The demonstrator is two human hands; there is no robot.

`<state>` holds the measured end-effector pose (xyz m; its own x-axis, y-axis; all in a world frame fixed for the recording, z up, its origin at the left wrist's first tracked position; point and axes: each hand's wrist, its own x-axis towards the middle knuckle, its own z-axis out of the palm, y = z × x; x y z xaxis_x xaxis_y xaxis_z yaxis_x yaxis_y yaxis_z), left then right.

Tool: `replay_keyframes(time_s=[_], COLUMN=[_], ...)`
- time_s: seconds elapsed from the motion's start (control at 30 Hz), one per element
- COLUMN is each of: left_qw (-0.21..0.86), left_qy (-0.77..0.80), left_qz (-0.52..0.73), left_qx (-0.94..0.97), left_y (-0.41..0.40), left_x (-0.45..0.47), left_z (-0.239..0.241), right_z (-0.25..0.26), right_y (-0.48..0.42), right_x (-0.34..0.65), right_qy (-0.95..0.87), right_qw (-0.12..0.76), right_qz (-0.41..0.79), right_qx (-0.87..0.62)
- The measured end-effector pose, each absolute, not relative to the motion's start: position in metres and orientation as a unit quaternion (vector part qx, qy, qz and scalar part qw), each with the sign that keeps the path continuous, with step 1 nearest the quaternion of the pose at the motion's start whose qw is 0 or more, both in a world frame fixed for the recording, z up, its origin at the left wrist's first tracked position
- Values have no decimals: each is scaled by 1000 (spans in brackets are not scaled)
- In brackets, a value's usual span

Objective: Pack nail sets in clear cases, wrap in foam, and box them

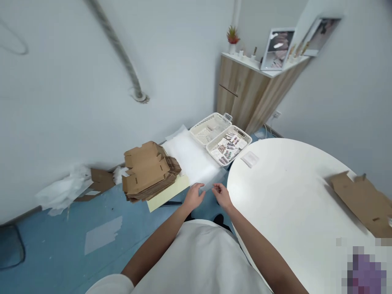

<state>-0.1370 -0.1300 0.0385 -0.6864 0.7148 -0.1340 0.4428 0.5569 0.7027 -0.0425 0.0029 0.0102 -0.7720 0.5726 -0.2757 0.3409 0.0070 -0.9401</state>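
My left hand [194, 197] hovers in front of my body near the edge of a pile of white, thin packing sheets [192, 157]. Its fingers are loosely bent and apart, and I see nothing in them. Close by on the right, my right hand [222, 195] is held at the rim of the round white table [275, 179], fingers slightly curled and apart, also holding nothing visible. Left of the sheets lies a stack of flat brown cardboard boxes [147, 167] on a pale yellow board [171, 192]. Beyond the hands, a white basket [229, 145] holds several small cards with colored pieces.
Beside that basket sits another white basket [203, 132] with clear plastic in it. A small clear packet [250, 159] and an unfolded cardboard box [363, 200] lie on the table. A wooden cabinet [245, 87] stands behind. White plastic wrapping [65, 188] lies along the wall.
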Motion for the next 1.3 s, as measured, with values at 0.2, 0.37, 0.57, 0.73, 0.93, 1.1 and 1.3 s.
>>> replay_keyframes(time_s=[0.2, 0.37, 0.57, 0.73, 0.93, 1.1, 1.3], left_qw=[107, 88, 132, 165, 151, 106, 18], left_qy=[900, 931, 937, 931, 923, 909, 889], left_qz=[309, 268, 242, 234, 222, 248, 322], left_qx=[287, 233, 215, 228, 276, 319, 325], left_y=[-192, -252, -297, -314, -318, -315, -310], left_x=[-189, -237, -264, -272, -281, -286, -280], left_z=[43, 48, 40, 35, 35, 37, 40], right_z=[17, 30, 41, 45, 60, 72, 91], right_y=[-43, -85, -121, -133, -134, -128, -121], right_x=[-129, -208, -269, -280, -277, -270, -251], right_qy=[-812, -901, -954, -961, -932, -826, -717], right_qw=[30, 47, -11, -64, -58, -5, 20], right_qz=[552, 410, 247, 187, 261, 479, 631], right_qx=[-187, -135, -167, -194, -245, -296, -294])
